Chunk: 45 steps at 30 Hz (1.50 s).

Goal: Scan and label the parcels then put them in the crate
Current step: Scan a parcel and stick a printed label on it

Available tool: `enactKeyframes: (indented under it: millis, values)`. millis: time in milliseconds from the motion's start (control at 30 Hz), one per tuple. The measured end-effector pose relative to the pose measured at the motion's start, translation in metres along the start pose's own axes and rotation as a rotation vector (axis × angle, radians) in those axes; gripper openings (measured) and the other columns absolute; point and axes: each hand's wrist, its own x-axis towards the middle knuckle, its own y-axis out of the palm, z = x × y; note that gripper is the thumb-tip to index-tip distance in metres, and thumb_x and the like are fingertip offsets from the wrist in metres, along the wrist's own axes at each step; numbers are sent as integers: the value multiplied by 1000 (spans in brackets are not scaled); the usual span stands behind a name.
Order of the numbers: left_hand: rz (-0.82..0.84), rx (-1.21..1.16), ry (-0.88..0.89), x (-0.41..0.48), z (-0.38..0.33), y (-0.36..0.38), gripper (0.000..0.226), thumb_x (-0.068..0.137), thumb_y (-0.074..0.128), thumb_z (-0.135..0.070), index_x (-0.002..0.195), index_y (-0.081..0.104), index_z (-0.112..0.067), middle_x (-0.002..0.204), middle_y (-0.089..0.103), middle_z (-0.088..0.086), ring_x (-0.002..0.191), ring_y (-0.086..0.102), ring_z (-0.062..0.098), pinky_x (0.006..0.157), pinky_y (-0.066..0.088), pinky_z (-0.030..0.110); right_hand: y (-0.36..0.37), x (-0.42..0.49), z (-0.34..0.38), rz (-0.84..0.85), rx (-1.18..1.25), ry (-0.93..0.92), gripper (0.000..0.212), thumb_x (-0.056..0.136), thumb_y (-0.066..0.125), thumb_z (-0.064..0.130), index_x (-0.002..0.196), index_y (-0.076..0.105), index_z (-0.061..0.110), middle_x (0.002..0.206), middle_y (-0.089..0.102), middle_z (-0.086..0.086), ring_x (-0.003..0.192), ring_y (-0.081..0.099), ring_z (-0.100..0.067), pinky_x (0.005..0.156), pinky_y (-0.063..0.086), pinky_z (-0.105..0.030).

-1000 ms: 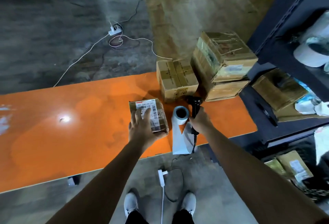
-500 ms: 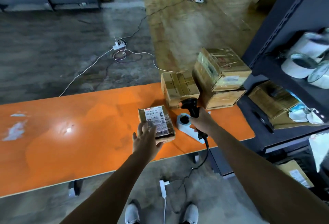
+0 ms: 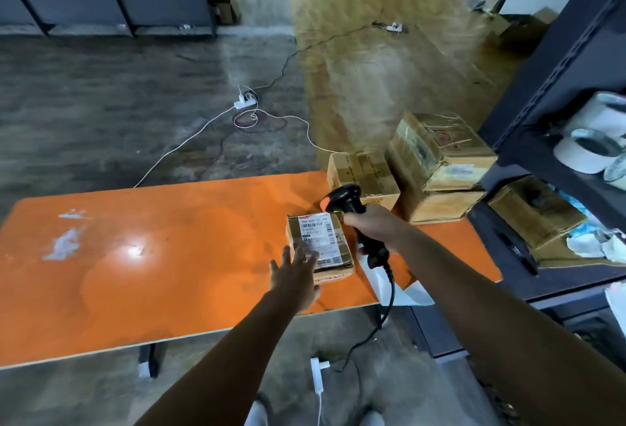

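A small brown parcel [image 3: 325, 246] with a white printed label lies flat on the orange table [image 3: 152, 256], near its front right. My left hand [image 3: 296, 274] lies flat on the parcel's near left corner with straight fingers. My right hand [image 3: 371, 224] grips the handle of a black barcode scanner [image 3: 343, 198], held just right of and above the parcel, its head pointing left over the label. The scanner's cable hangs over the table's front edge. A white strip of label roll [image 3: 389, 285] shows below the scanner, mostly hidden by my right arm.
Three taped cardboard boxes [image 3: 437, 161] stand stacked at the table's back right corner. A dark metal shelf rack [image 3: 555, 86] on the right holds tape rolls [image 3: 589, 151] and another box [image 3: 535, 212]. Power strips and cables lie on the floor behind the table.
My right hand has lifted the scanner off the table and swung it left over the parcel. My left hand has slid back to the parcel's near corner. The camera has tilted up.
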Motion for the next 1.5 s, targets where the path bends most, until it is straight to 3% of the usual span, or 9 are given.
enactKeyframes:
  millis: [167,300,433,633,867,1000,1133,1367,1500]
  values:
    - [20,-15,-11,1,0,1,77,92,56,-44,154,14,-24,163,-3,10,148,1,39,113,16,63,-1,-9,13,42,-16,10,19,80,63,24,84,62,5,53,57,-1,59,58,-22,59,56,-36]
    - [24,-29,-17,2,-1,1,75,93,55,-43,153,15,-24,163,1,11,148,1,39,114,15,63,-3,-12,18,31,-35,24,18,85,58,20,92,60,4,66,55,-9,62,58,-27,64,57,-42]
    - [15,-34,-16,2,-3,-1,75,93,56,-41,153,16,-23,163,-2,11,148,2,39,114,15,63,-8,-18,22,-1,-59,26,16,87,58,22,79,58,8,55,56,-3,59,58,-25,71,57,-43]
    - [-36,-18,-8,0,-11,-5,70,93,55,-42,150,23,-18,161,6,12,148,2,35,115,18,61,-14,-15,12,-6,-4,24,17,87,56,18,73,53,10,51,52,-2,49,53,-21,60,52,-36]
    - [-72,30,24,14,-40,-7,71,95,48,-47,153,15,-22,162,3,12,149,0,36,118,10,55,-36,8,-44,-183,-118,57,21,93,54,19,76,45,9,62,42,-7,44,45,-20,44,41,-21]
    - [-87,19,25,28,-58,-8,71,96,48,-45,154,13,-24,163,4,10,149,0,34,118,9,54,-58,23,-84,-272,-179,101,19,89,57,17,81,43,9,67,43,-7,60,48,-25,58,41,-31]
    - [-96,-3,25,41,-75,-8,66,97,46,-41,153,17,-22,162,8,7,149,3,32,118,16,53,-70,42,-110,-294,-236,146,18,87,59,12,83,42,10,69,41,-4,56,40,-17,49,29,-29]
    - [-131,-26,-29,45,-84,-1,77,94,50,-43,154,9,-17,161,10,5,149,9,26,119,16,44,-63,64,-133,-279,-182,112,19,91,56,11,107,46,7,84,52,-7,69,52,-20,50,36,-26]
    - [-158,-48,-8,42,-80,2,75,95,49,-41,153,9,-15,160,13,6,148,10,25,120,14,43,-58,69,-136,-258,-209,97,34,95,56,18,123,49,1,113,61,-20,102,60,-36,74,46,-36]
